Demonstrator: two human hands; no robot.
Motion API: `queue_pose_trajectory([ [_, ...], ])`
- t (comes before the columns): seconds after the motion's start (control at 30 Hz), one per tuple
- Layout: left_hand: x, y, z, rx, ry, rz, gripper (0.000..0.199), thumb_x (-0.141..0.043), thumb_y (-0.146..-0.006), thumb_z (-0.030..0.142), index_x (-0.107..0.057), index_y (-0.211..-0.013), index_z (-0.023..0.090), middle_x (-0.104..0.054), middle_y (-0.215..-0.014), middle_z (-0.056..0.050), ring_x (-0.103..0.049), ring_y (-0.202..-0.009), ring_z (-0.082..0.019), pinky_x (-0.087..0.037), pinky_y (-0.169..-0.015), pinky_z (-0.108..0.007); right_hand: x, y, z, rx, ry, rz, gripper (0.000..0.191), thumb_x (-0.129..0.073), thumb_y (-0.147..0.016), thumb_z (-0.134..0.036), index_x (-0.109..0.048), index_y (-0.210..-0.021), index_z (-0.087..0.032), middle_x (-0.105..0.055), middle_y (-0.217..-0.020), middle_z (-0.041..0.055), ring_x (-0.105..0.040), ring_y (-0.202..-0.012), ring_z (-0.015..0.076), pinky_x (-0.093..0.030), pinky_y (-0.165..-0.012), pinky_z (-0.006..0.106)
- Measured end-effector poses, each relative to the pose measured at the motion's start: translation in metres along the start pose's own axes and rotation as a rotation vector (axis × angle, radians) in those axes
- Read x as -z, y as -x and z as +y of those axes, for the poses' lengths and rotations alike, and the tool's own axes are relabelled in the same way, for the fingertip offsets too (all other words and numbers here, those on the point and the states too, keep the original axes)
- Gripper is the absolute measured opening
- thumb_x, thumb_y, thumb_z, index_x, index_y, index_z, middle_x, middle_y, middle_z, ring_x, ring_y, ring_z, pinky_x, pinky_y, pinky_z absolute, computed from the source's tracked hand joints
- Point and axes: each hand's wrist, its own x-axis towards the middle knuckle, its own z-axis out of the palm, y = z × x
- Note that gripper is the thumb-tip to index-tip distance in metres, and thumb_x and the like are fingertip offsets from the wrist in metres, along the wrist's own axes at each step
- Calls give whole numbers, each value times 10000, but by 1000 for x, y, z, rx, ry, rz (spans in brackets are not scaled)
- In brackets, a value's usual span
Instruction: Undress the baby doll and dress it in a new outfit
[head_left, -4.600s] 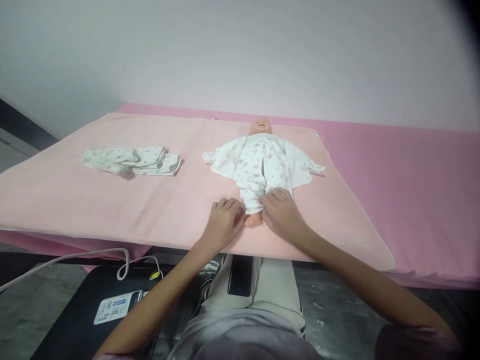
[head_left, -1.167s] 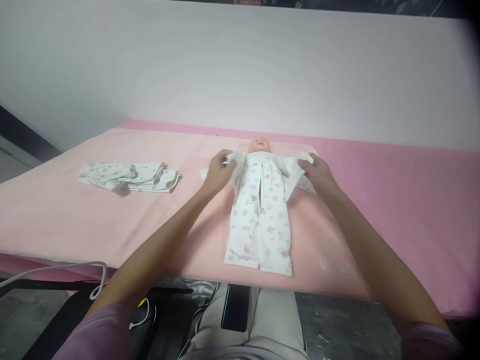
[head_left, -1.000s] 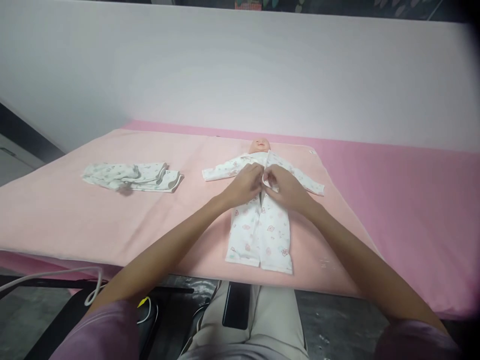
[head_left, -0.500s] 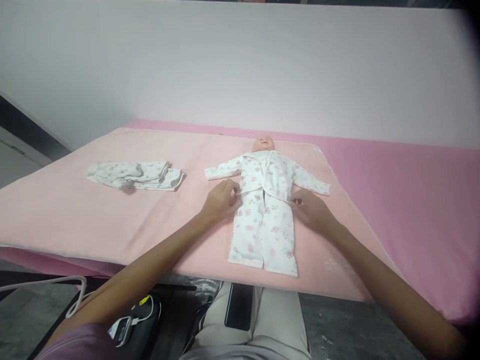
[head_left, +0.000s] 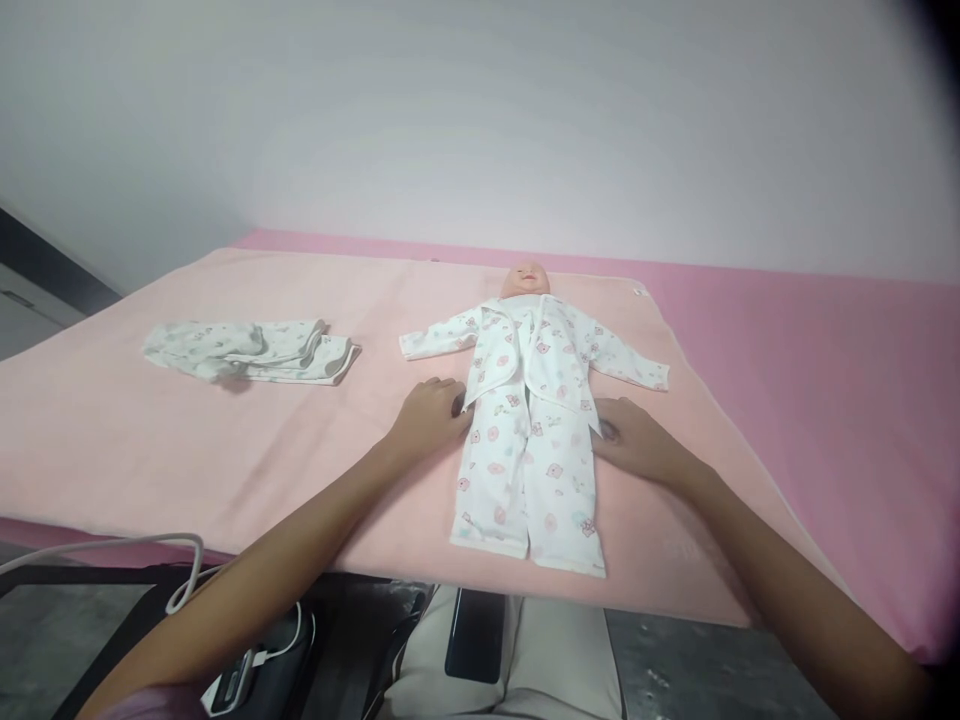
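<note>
A baby doll (head_left: 526, 279) lies face up, its head at the far end. It wears a white printed baby jacket (head_left: 559, 355) with both sleeves spread out sideways. Below, matching baby pants (head_left: 495, 470) lie flat, their legs toward me and their upper part under the jacket hem. My left hand (head_left: 431, 415) is closed on the jacket's left bottom corner. On the opposite side, my right hand (head_left: 637, 440) pinches the right bottom corner, drawn down to a point. The fingertips of both hands are partly hidden.
A folded white printed garment (head_left: 251, 350) lies to the left on the pale pink blanket (head_left: 300, 450). Darker pink cloth (head_left: 795, 400) shows on the right, and a white wall (head_left: 480, 120) rises behind. A phone (head_left: 475, 635) rests on my lap; a white cable (head_left: 196, 560) hangs at left.
Both hands have drawn the jacket's lower corners slightly toward me and outward, so its hem sits lower at the sides. The view has shifted a little.
</note>
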Motion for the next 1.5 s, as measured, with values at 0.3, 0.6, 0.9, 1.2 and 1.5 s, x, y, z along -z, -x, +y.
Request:
queue_pose_trajectory([
  [0.3, 46, -61, -12, -27, 149, 155, 364, -530, -1079, 395, -759, -1298, 217, -772, -1437, -118, -591, -1430, -390, -465, -1219, -564, 57, -44, -6, -70, -110, 332, 393, -575, -1165, -535, -573, -890, -254, -624, -827, 29, -525, -752, 224, -401, -738, 379],
  [0.6, 5, -172, 41, -317, 564, 181, 481, -564, -1019, 231, -721, -1471, 189, -687, -1633, -152, -619, -1531, -325, -473, -1310, -484, 56, -206, 2, -335, -43, 251, 142, -673, -1061, -349, -577, -1010, -257, -759, -1049, 62, -681, -963, 271, -442, -818, 372],
  [0.9, 3, -166, 24, -21, 374, 243, 467, -524, -1129, 376, -709, -1510, 178, -708, -1559, -162, -551, -1520, -382, -411, -1328, -556, 50, -195, -5, -455, -37, 260, 421, -701, -1040, -646, -574, -942, -256, -782, -1074, 95, -692, -959, 284, -478, -822, 380],
  [1.2, 6, -180, 23, -167, 331, 30, 543, -491, -1121, 444, -658, -1627, 338, -598, -1713, -31, -439, -1596, -381, -320, -1370, -589, 60, -235, 3, -425, 2, 245, 390, -619, -1065, -412, -539, -722, -245, -725, -859, 99, -638, -836, 268, -423, -755, 374],
  [1.5, 24, -110, 31, -181, 335, 235, 271, -594, -1104, 391, -715, -1249, 197, -748, -1338, -135, -632, -1220, -318, -508, -1108, -476, 37, -141, -34, -225, -137, 353, 185, -660, -1065, -412, -599, -973, -264, -746, -939, 37, -624, -796, 230, -456, -763, 371],
])
